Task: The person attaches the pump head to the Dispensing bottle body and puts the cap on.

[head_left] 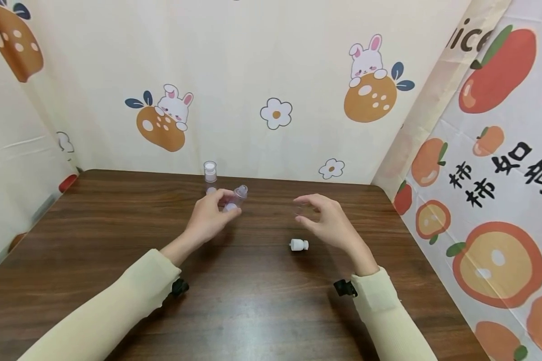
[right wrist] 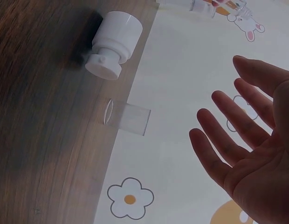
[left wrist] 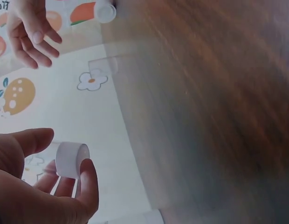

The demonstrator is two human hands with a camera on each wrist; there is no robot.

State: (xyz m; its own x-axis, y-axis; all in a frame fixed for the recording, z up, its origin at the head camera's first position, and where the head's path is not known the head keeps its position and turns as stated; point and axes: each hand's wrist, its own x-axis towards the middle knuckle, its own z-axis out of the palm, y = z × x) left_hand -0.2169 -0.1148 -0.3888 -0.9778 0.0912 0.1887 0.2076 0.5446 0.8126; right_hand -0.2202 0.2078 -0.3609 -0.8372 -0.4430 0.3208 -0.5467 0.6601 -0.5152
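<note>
My left hand (head_left: 210, 215) grips a small clear bottle (head_left: 240, 194) with a white bottom, tilted with its bare neck pointing up and right. In the left wrist view the white bottom (left wrist: 70, 159) shows between thumb and fingers. My right hand (head_left: 329, 220) hovers over the table with spread, slightly bent fingers (right wrist: 223, 140) and holds nothing. Close by it, a clear cap (right wrist: 133, 119) sits on the table. Nearer to me a white pump top (head_left: 299, 244) lies on its side. In the right wrist view it appears as a white pump top (right wrist: 117, 35) with a collar and nozzle.
A second bottle (head_left: 210, 171) with a white top stands upright at the table's back edge, partly behind my left hand. The brown wooden table (head_left: 235, 301) meets a printed curtain (head_left: 235, 125) at the back, and another printed cloth (head_left: 492, 175) hangs at the right.
</note>
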